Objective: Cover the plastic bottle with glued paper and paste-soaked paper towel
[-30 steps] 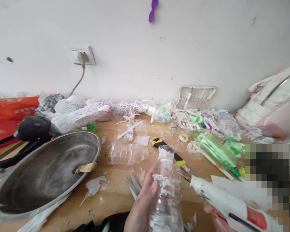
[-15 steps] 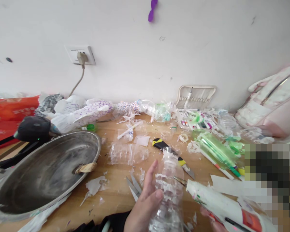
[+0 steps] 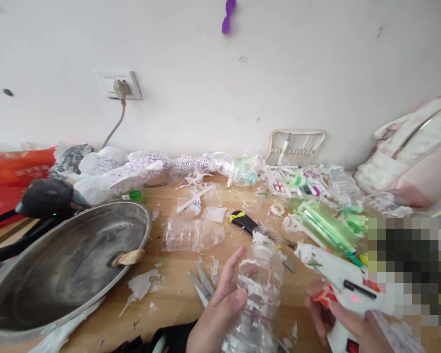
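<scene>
In my left hand (image 3: 226, 299) is a clear plastic bottle (image 3: 260, 289) with strips of white paper stuck round it, its neck tilted away from me. My right hand (image 3: 347, 318) is wrapped round the handle of a white hot glue gun (image 3: 338, 272) with an orange trigger and a red light. The gun's metal nozzle points left, close to the bottle's neck and shoulder. Behind the bottle lies a black and yellow utility knife (image 3: 244, 222), partly hidden by the neck. Scissors (image 3: 202, 287) lie beside my left hand, their handles out of sight.
A large metal basin (image 3: 69, 264) with a wooden-looking piece inside fills the left. Another clear bottle piece (image 3: 193, 234) lies mid-table. A green bottle (image 3: 325, 225), scattered markers (image 3: 301, 181), paper scraps and a pink backpack (image 3: 411, 152) occupy the right and back. One corner is pixelated.
The glue gun has swung upright, its nozzle rising from the bottle's side towards the neck, and its handle now shows. My left hand keeps its hold on the bottle. The view has shifted slightly.
</scene>
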The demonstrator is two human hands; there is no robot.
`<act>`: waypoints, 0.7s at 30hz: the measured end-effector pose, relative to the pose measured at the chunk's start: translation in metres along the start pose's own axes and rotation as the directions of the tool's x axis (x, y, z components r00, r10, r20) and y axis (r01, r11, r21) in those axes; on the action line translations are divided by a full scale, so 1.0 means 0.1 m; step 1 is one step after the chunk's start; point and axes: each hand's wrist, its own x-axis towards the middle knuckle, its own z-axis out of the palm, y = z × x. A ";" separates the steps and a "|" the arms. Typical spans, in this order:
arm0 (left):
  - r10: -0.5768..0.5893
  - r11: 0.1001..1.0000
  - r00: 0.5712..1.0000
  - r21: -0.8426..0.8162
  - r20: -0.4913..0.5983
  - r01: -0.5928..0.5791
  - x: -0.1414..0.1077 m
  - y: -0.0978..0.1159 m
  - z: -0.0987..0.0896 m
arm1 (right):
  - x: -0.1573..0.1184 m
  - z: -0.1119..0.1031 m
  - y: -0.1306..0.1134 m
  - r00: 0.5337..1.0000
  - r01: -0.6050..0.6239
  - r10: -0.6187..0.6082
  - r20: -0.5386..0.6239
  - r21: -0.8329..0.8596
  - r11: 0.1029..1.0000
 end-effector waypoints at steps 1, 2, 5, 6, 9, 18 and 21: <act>0.023 1.000 0.999 0.003 0.040 -0.023 0.02 -0.01 -0.02 | 0.03 0.01 -0.01 0.999 -0.013 0.015 -0.028 0.069 0.998; 0.044 0.999 0.995 -0.002 0.088 -0.044 0.04 -0.01 -0.05 | 0.05 0.03 -0.02 0.998 -0.022 0.029 -0.058 0.130 0.991; 0.035 0.998 0.986 -0.049 0.162 -0.027 0.10 -0.05 -0.09 | 0.07 0.10 -0.11 0.992 -0.038 0.064 -0.107 0.230 0.973; 0.016 0.998 0.986 -0.065 0.167 -0.005 0.13 -0.07 -0.11 | 0.07 0.12 -0.14 0.992 -0.027 0.057 -0.117 0.244 0.969; -0.013 0.996 0.980 -0.078 0.201 0.030 0.18 -0.12 -0.13 | 0.04 0.13 -0.20 0.994 0.003 0.025 -0.103 0.257 0.966; 0.038 0.995 0.984 -0.093 0.173 -0.022 0.14 -0.07 -0.09 | -0.02 0.11 -0.14 0.986 -0.030 -0.011 0.167 0.239 0.970; 0.002 0.997 0.979 -0.082 0.204 0.015 0.10 -0.06 -0.08 | -0.02 0.12 -0.14 0.987 -0.069 0.032 0.160 0.232 0.970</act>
